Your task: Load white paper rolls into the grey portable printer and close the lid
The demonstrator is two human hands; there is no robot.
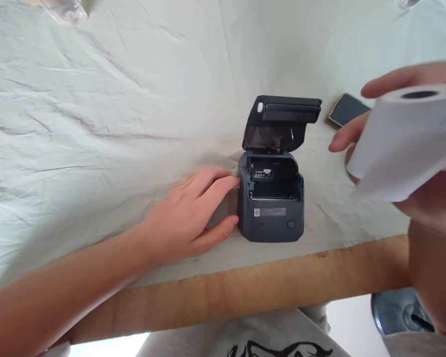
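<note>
A small dark blue label printer [271, 218] sits on the cloth with its black lid [282, 119] raised and its paper bay exposed. My left hand [193, 213] lies beside it, thumb and fingers apart, the fingertips touching the printer's left side. Raised at the right edge of the view, my right hand [353, 131] grips a white paper roll [405, 134] with a dark core hole at its top end. The roll's loose end hangs toward the lower left. Part of the right hand is hidden behind the roll.
A phone [349, 110] lies on the cloth between the printer's lid and the roll. Pale wrinkled cloth [96, 99] covers the table, whose wooden front edge [245, 285] shows below. A clear plastic item [72, 12] sits at the top left. A round stool part [394, 312] stands below the table.
</note>
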